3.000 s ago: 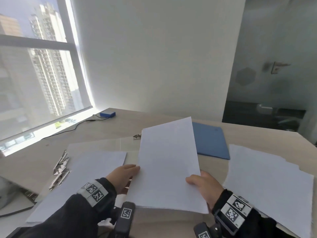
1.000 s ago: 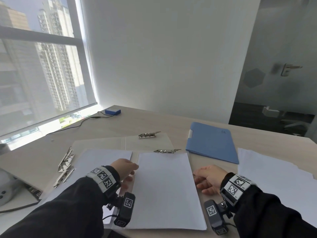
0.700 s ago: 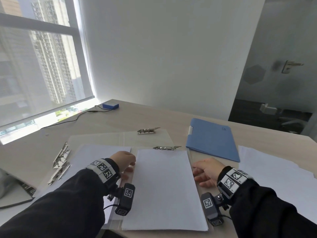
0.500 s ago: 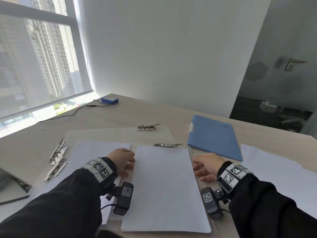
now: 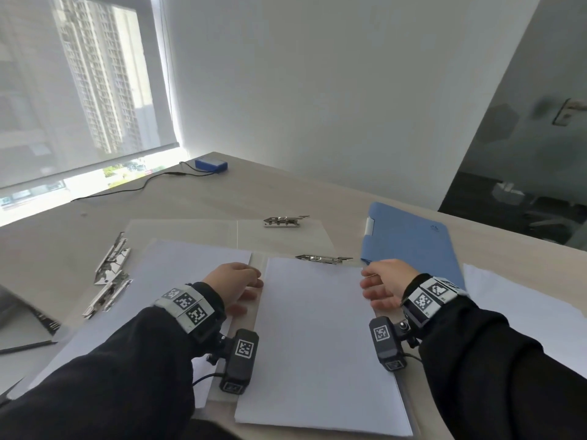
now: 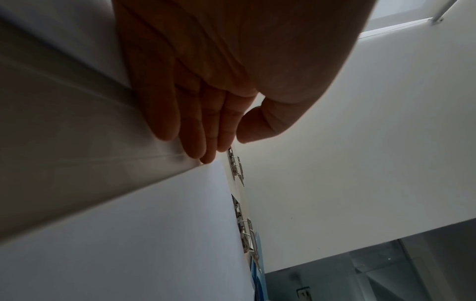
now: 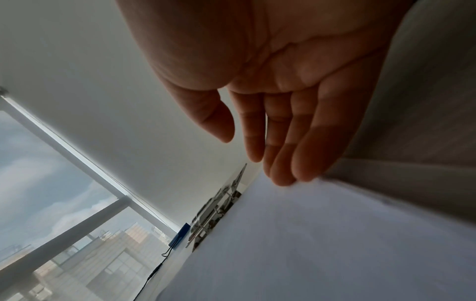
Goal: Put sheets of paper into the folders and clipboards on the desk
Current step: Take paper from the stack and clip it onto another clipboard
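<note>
Your left hand (image 5: pixel 233 282) and right hand (image 5: pixel 386 282), fingers straight, flank the paper stack (image 5: pixel 320 338) on the clipboard (image 5: pixel 246 341), fingertips touching its edges; no legible writing.

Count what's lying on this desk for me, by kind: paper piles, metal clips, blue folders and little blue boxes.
Paper piles: 3 (left, centre, right)
Metal clips: 4 ()
Blue folder: 1
Small blue box: 1
Total: 9
</note>
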A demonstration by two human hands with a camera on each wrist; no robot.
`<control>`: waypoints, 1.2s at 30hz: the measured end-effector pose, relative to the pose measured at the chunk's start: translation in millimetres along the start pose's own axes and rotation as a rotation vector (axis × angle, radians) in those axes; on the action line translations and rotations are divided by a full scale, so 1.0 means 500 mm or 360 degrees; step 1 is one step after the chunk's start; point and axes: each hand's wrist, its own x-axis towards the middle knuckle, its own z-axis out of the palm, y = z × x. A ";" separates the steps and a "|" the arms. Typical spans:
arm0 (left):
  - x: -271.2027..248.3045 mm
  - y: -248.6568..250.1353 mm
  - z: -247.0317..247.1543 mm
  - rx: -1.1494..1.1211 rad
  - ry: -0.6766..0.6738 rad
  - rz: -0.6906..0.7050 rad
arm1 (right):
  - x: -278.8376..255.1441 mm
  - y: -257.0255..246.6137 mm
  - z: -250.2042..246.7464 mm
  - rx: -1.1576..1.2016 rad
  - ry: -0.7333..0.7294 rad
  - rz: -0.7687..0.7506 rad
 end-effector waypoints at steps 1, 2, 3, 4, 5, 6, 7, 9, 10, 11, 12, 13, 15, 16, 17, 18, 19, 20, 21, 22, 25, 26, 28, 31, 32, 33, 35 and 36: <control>-0.001 0.000 -0.001 -0.0009 0.0000 -0.0003 | 0.001 0.000 0.004 0.0009 0.0000 0.0005; -0.002 -0.001 -0.002 -0.0017 -0.0001 -0.0006 | 0.003 0.001 0.006 0.0018 0.0003 0.0006; -0.003 -0.002 -0.003 -0.0020 -0.0002 -0.0006 | 0.004 0.003 0.008 0.0026 0.0004 0.0005; -0.004 -0.003 -0.003 -0.0021 -0.0002 -0.0003 | 0.004 0.004 0.009 0.0039 0.0003 0.0003; -0.004 -0.004 -0.003 -0.0021 -0.0003 0.0002 | 0.004 0.005 0.008 0.0056 -0.0002 0.0000; -0.005 -0.005 -0.003 -0.0019 -0.0001 0.0007 | 0.002 0.006 0.006 0.0075 -0.0011 -0.0003; -0.005 -0.006 -0.003 -0.0015 0.0001 0.0012 | 0.000 0.006 0.005 0.0097 -0.0016 -0.0007; -0.005 -0.007 -0.003 -0.0007 0.0007 0.0016 | -0.003 0.007 0.002 0.0145 -0.0006 -0.0039; -0.005 -0.007 -0.002 -0.0004 0.0009 0.0018 | -0.003 0.006 0.002 0.0181 0.0006 -0.0075; -0.005 -0.007 -0.003 0.0001 0.0010 0.0019 | -0.003 0.004 0.002 0.0233 0.0013 -0.0110; -0.006 -0.007 -0.003 0.0006 0.0010 0.0021 | -0.003 0.001 0.002 0.0299 0.0015 -0.0133; -0.006 -0.008 -0.002 0.0011 0.0011 0.0023 | -0.001 -0.002 0.004 0.0380 0.0007 -0.0137; -0.007 -0.008 -0.001 0.0013 0.0016 0.0031 | 0.004 -0.005 0.011 0.0566 -0.0003 -0.0107; -0.008 -0.009 -0.001 0.0014 0.0018 0.0032 | 0.006 -0.006 0.017 0.0648 -0.0006 -0.0087; -0.008 -0.009 -0.001 0.0015 0.0019 0.0034 | 0.007 -0.008 0.024 0.0715 -0.0009 -0.0072; -0.009 -0.009 -0.001 0.0017 0.0016 0.0035 | 0.009 -0.010 0.032 0.0771 -0.0012 -0.0061; -0.008 -0.009 -0.002 0.0020 0.0014 0.0038 | 0.012 -0.013 0.039 0.0821 -0.0009 -0.0059; -0.008 -0.010 -0.002 0.0022 0.0009 0.0038 | 0.014 -0.016 0.045 0.0857 0.0001 -0.0063; -0.008 -0.009 -0.003 0.0024 0.0005 0.0038 | 0.017 -0.020 0.051 0.0883 0.0024 -0.0076; -0.007 -0.009 -0.004 0.0025 0.0000 0.0039 | 0.020 -0.025 0.056 0.0906 0.0049 -0.0102; -0.007 -0.010 -0.005 0.0040 -0.0005 0.0059 | 0.028 -0.043 0.068 0.0879 0.0080 -0.0212; -0.007 -0.011 -0.005 0.0047 -0.0004 0.0063 | 0.029 -0.050 0.073 0.0810 0.0069 -0.0249; -0.006 -0.012 -0.004 0.0055 -0.0002 0.0069 | 0.031 -0.066 0.086 0.0529 0.0002 -0.0342; -0.004 -0.013 -0.003 0.0054 0.0006 0.0076 | 0.023 -0.089 0.116 -0.0343 -0.0164 -0.0552; -0.003 -0.013 -0.003 0.0055 0.0008 0.0079 | 0.020 -0.094 0.129 -0.0655 -0.0193 -0.0619; -0.002 -0.013 -0.004 0.0061 0.0006 0.0082 | 0.019 -0.100 0.141 -0.0909 -0.0188 -0.0683; -0.002 -0.013 -0.004 0.0082 0.0000 0.0086 | 0.020 -0.111 0.160 -0.1271 -0.0153 -0.0767; -0.001 -0.014 -0.005 0.0089 -0.0002 0.0086 | 0.018 -0.118 0.167 -0.1412 -0.0158 -0.0775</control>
